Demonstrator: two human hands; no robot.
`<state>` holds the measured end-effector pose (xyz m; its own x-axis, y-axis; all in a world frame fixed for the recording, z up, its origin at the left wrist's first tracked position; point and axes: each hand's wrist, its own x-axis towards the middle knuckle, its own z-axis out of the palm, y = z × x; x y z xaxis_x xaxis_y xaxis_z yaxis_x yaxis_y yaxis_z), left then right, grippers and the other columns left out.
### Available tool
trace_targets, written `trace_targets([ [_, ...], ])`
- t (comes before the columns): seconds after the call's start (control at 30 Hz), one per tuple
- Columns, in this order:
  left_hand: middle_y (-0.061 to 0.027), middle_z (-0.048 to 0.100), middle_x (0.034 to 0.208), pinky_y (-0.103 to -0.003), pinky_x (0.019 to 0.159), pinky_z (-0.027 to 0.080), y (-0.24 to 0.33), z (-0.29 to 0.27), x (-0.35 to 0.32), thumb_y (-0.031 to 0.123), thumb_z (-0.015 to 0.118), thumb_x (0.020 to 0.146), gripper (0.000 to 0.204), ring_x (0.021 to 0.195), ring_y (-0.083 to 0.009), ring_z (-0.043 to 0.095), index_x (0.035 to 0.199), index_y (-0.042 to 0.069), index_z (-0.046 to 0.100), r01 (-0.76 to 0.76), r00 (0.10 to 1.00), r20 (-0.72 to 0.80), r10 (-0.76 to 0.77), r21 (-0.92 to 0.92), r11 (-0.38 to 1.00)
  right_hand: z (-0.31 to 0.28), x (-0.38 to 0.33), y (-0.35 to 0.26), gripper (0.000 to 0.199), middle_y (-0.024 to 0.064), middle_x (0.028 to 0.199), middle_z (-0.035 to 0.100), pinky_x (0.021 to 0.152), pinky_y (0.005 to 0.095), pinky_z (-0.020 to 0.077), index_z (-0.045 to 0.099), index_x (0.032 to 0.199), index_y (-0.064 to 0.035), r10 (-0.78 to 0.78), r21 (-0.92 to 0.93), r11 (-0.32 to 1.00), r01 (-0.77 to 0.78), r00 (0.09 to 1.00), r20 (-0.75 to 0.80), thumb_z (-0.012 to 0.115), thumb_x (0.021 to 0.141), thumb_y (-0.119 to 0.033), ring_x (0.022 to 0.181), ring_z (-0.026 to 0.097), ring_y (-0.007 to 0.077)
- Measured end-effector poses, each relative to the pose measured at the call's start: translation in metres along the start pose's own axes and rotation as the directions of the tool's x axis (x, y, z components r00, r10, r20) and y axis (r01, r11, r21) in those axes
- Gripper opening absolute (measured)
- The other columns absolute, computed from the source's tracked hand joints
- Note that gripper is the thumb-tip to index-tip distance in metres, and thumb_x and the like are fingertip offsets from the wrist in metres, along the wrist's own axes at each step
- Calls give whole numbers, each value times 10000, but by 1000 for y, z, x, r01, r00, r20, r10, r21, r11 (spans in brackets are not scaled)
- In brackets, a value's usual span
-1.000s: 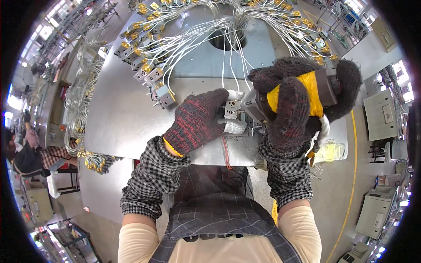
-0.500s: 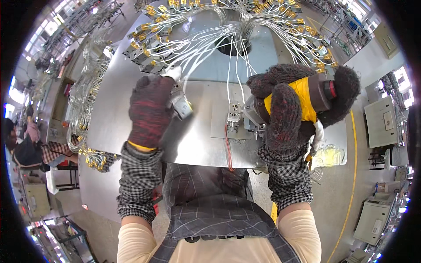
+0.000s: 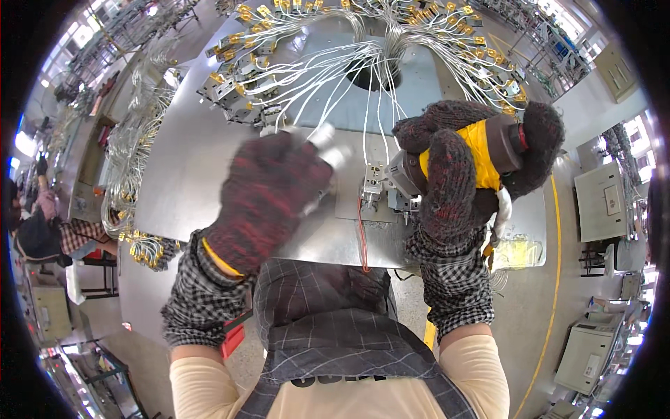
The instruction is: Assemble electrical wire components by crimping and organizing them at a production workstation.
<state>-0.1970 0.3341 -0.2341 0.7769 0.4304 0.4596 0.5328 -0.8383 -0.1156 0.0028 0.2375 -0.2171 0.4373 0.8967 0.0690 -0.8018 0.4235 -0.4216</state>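
My left hand (image 3: pixel 269 195), in a dark knitted glove, is blurred above the metal table (image 3: pixel 181 181) and pinches a small white connector (image 3: pixel 328 143) at its fingertips. My right hand (image 3: pixel 453 185), gloved the same way, grips a yellow and grey power screwdriver (image 3: pixel 485 150) lying sideways. The tool's nose points left at a small metal fixture (image 3: pixel 370 183) on a square plate (image 3: pixel 349 209). A red wire (image 3: pixel 361 241) hangs from the fixture over the table's near edge. My left hand is just left of the fixture, not touching it.
Many white wires (image 3: pixel 328 77) with yellow-tagged connectors fan out from a round hole (image 3: pixel 373 73) at the table's back. More connector bundles (image 3: pixel 143 248) hang at the left edge. Another person (image 3: pixel 42 230) sits far left. Grey cabinets (image 3: pixel 600 202) stand at the right by a yellow floor line.
My left hand left the fixture, reached to the wires at the back left, and has come back toward the centre with a small white connector. The right hand and tool barely moved.
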Motion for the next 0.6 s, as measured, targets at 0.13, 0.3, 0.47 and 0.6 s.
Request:
trace_targets([
  [0.13,-63,627,1006,-456,881,413,8,25,3,245,588,705,386,938,-281,557,1073,134,622,-328,943,89,321,80,941,34,-7,24,529,262,981,616,673,491,585,249,1403,-110,-587,-267,634,726,676,444,501,939,-134,734,670,325],
  [0.3,-57,638,902,-410,851,456,16,-9,20,120,602,757,254,909,-227,602,1006,124,654,-283,872,384,304,-111,953,23,-8,19,607,230,921,623,641,452,594,262,1394,-145,-591,-569,339,749,640,491,574,882,-45,710,666,306],
  [0.47,-76,605,902,-321,757,484,8,-4,4,67,713,669,521,796,-207,595,1172,90,579,93,990,139,35,-805,586,26,-4,19,606,198,868,627,621,405,577,261,1373,-98,-582,-475,497,726,685,439,596,868,-92,673,662,281],
  [0.6,-121,605,970,-321,740,509,23,20,-7,240,789,685,533,845,-249,624,1136,84,553,215,973,122,-196,-794,569,16,9,7,610,172,833,630,600,364,560,267,1354,-59,-576,-485,422,766,640,509,612,859,-147,645,659,265],
])
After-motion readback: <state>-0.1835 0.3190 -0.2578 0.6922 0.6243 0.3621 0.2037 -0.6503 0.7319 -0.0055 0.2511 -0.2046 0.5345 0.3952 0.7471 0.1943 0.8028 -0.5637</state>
